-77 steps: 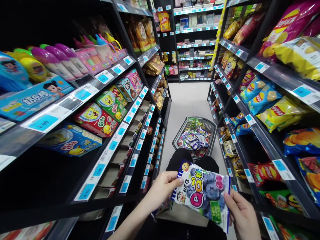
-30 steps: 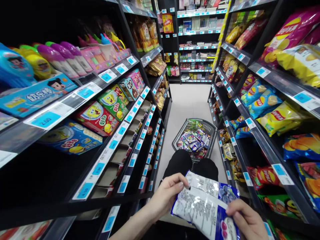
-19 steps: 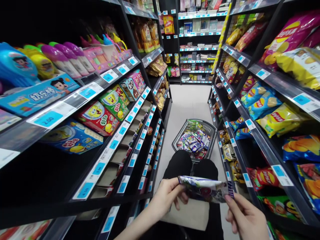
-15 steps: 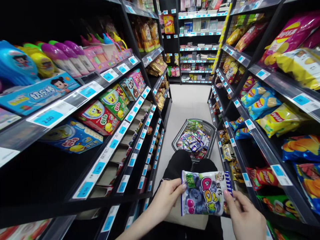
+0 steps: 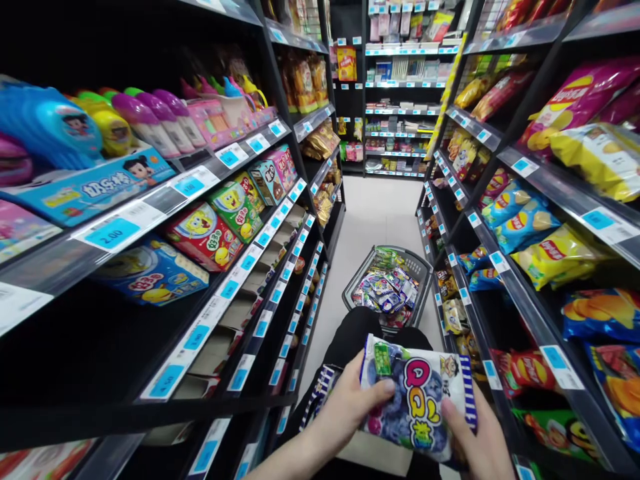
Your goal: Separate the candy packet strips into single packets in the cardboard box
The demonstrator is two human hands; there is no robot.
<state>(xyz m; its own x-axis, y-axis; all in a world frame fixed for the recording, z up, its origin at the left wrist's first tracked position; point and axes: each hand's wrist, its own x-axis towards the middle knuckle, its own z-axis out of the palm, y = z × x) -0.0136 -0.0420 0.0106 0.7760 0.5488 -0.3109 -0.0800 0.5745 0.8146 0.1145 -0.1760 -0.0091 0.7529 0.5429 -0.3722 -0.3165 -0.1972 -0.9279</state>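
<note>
A bag of blueberry gummy candy (image 5: 417,390) is held up over the lap, tilted, with its printed front facing me. My left hand (image 5: 353,400) grips its left edge, the thumb lying on the front. On the right side my right hand (image 5: 475,430) pinches the bag near its striped end, thumb in front and fingers behind. Partly hidden behind my left wrist is another packet (image 5: 317,395) with blue-and-white stripes. Below the bag, a beige surface (image 5: 383,455) shows over the dark-clothed legs (image 5: 360,333).
Beyond the knees, a grey shopping basket (image 5: 427,273) full of candy packets stands on the pale floor (image 5: 373,207). Shelves close in on both sides: biscuit boxes (image 5: 205,237) and toy-like candy containers on the left, chip bags (image 5: 555,257) on the right. Stocked shelving (image 5: 400,113) crosses the far end.
My left thumb has moved farther onto the bag, and the bag is now tilted and bulges more. A striped packet has come into view by my left wrist. The view has shifted slightly.
</note>
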